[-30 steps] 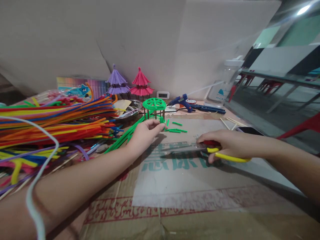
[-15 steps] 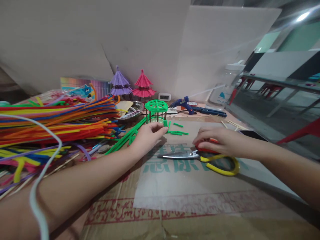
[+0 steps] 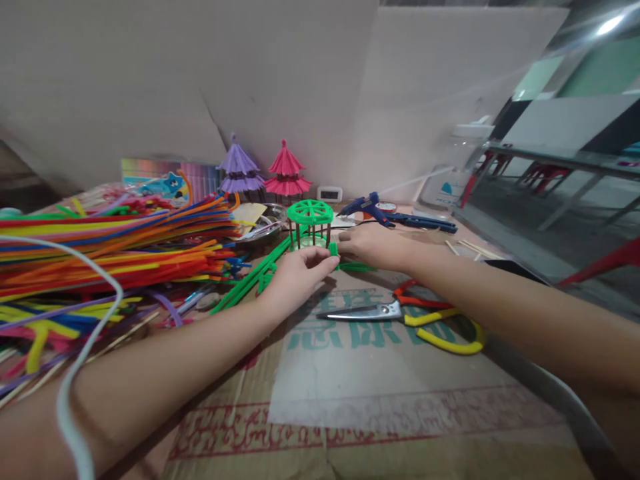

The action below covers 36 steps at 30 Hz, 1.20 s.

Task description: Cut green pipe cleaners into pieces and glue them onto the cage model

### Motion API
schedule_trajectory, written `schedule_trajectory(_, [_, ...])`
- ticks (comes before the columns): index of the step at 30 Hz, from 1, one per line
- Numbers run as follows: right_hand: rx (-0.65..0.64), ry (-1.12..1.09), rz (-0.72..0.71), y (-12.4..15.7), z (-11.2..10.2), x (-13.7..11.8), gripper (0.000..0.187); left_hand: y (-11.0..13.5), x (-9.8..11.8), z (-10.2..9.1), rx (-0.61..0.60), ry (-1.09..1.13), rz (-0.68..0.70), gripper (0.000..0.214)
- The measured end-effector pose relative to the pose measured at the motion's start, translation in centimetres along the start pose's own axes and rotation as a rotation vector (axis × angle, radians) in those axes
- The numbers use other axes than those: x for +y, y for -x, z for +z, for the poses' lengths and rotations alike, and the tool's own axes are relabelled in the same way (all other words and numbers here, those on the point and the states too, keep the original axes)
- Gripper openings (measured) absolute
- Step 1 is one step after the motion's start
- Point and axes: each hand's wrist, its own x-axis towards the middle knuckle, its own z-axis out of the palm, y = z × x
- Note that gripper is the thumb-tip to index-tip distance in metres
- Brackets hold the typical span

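Observation:
My left hand [image 3: 306,268] is closed in a pinch on short green pipe cleaner pieces [image 3: 333,249] standing up at its fingertips. Just right of it, my right hand [image 3: 373,245] reaches over the loose green pieces [image 3: 357,267] with fingers stretched out; its fingertips are partly hidden. Behind my left hand stands a small frame with a green spoked top [image 3: 310,212] on thin brown posts. Scissors [image 3: 395,311] with red and yellow handles lie partly open on the sheet, below my right forearm.
Bundles of coloured pipe cleaners [image 3: 120,240] are heaped at left, with a white cord [image 3: 95,320] in front. Purple [image 3: 240,167] and pink [image 3: 287,167] tiered-roof models stand behind. A blue glue gun [image 3: 370,208], pliers [image 3: 425,222] and a clear bottle [image 3: 445,180] are at the back right.
My right hand has left the scissors and moved left and away from me to the green pieces. The scissors stay on the sheet. My left hand keeps its pinch, almost unmoved.

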Motion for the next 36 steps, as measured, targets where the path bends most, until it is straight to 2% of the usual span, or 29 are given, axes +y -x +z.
schedule_trajectory(2, [0.012, 0.055, -0.026, 0.3, 0.1, -0.2, 0.023, 0.1, 0.1, 0.1, -0.005, 0.023, 0.0, 0.026])
schedule_trajectory(4, [0.028, 0.05, 0.031, 0.9, -0.1, -0.4, 0.022, 0.1, 0.2, 0.1, -0.003, 0.028, 0.009, 0.026])
schedule_trajectory(6, [0.093, -0.052, 0.256, 1.6, -0.5, -0.7, 0.021, 0.1, 0.2, 0.1, -0.006, 0.023, 0.011, 0.025])
schedule_trajectory(8, [0.196, -0.257, 0.526, 2.3, -1.2, -1.3, 0.022, 0.1, 0.2, 0.2, -0.018, 0.018, 0.004, 0.025])
schedule_trajectory(10, [0.271, -0.507, 0.658, 2.6, -2.0, -2.1, 0.022, 0.1, 0.0, 0.2, -0.029, -0.004, 0.009, 0.024])
schedule_trajectory(14, [0.261, -0.822, 0.584, 2.3, -2.7, -4.1, 0.027, 0.0, -0.2, 0.1, -0.068, -0.111, 0.075, 0.024])
schedule_trajectory(19, [0.305, -0.989, 0.597, 1.8, -1.9, -4.8, 0.019, 0.1, -0.1, 0.1, -0.12, -0.192, 0.096, 0.023])
schedule_trajectory(24, [0.478, -1.023, 0.727, 2.9, -1.0, -3.2, 0.023, 0.1, 0.0, 0.2, -0.082, -0.109, 0.051, 0.027])
schedule_trajectory(28, [0.685, -1.213, 0.867, 4.0, 0.4, -2.2, 0.03, -0.1, -0.7, 0.2, -0.055, -0.071, 0.053, 0.028])
schedule_trajectory(31, [0.712, -1.358, 0.9, 4.1, 1.6, -2.2, 0.034, -0.3, -1.4, 0.3, -0.05, -0.026, 0.076, 0.029])
schedule_trajectory(33, [0.689, -1.34, 0.894, 4.0, 2.1, -2.4, 0.032, -0.4, -1.8, 0.2, -0.042, 0.002, 0.085, 0.029])
schedule_trajectory(36, [0.659, -1.151, 0.858, 3.8, 2.4, -2.5, 0.026, -0.7, -2.3, 0.1, -0.042, -0.016, 0.105, 0.027])
